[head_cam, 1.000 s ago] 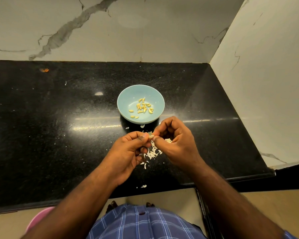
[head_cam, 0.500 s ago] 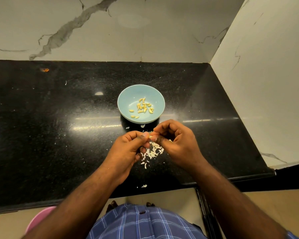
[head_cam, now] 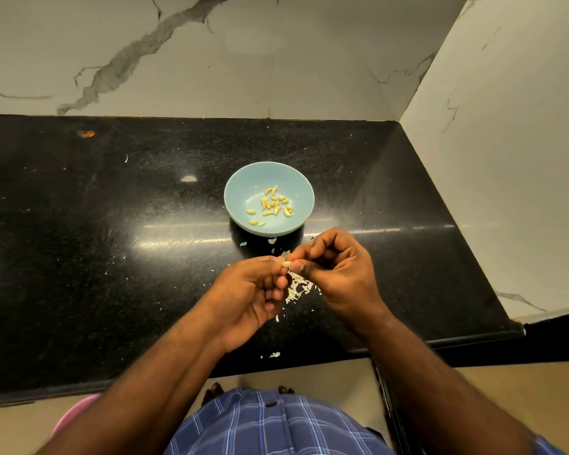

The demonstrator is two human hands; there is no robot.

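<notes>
A pale blue bowl (head_cam: 240, 182) stands on the black countertop (head_cam: 96, 241) and holds several small yellow peeled kernels (head_cam: 271, 205). Just in front of it my left hand (head_cam: 248, 297) and my right hand (head_cam: 339, 274) meet fingertip to fingertip. Between them they pinch one small pale seed (head_cam: 286, 264). A heap of white husk scraps (head_cam: 298, 289) lies on the counter under the hands, partly hidden by them.
Marble walls close the counter at the back and on the right (head_cam: 490, 159). Loose husk flakes (head_cam: 274, 355) lie near the counter's front edge. A pink object (head_cam: 76, 418) shows low at the left, below the counter. An orange speck (head_cam: 87, 134) sits far left.
Both hands stay together in front of the bowl and have drifted slightly; the fingers have shifted on the small seed. The bowl has not moved.
</notes>
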